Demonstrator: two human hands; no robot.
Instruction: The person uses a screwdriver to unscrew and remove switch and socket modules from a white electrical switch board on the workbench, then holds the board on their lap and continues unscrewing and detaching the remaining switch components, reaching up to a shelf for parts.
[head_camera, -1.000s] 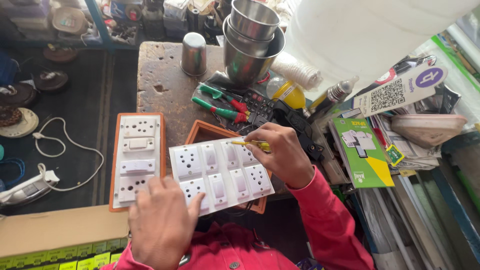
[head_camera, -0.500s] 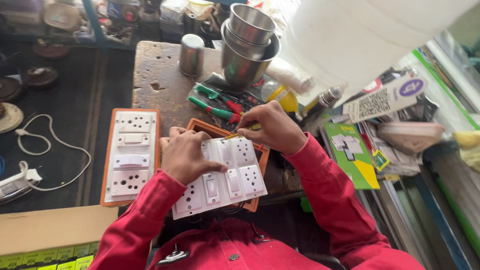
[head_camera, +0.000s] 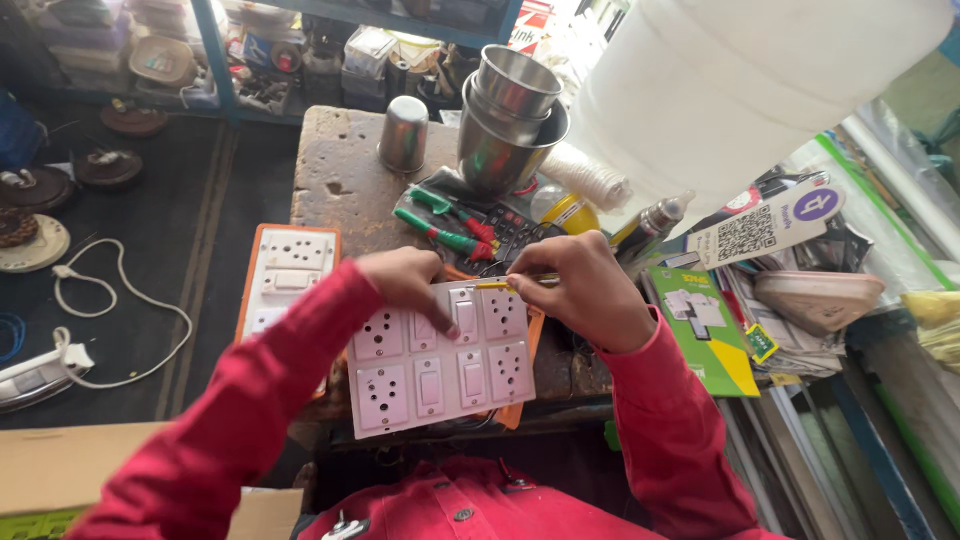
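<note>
Bright daylight from upper right, overexposed there; left floor dim.

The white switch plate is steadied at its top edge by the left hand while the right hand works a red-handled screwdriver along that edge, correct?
Not quite. In the head view the left hand does steady the white switch plate at its top edge, but the screwdriver in the right hand has a yellow handle, not red. The red-and-green-handled tools lie untouched on the bench behind.

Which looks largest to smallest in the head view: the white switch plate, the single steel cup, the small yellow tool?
1. white switch plate, though it is nearest the camera, so this is partly nearness.
2. single steel cup.
3. small yellow tool, held in the right hand.
</note>
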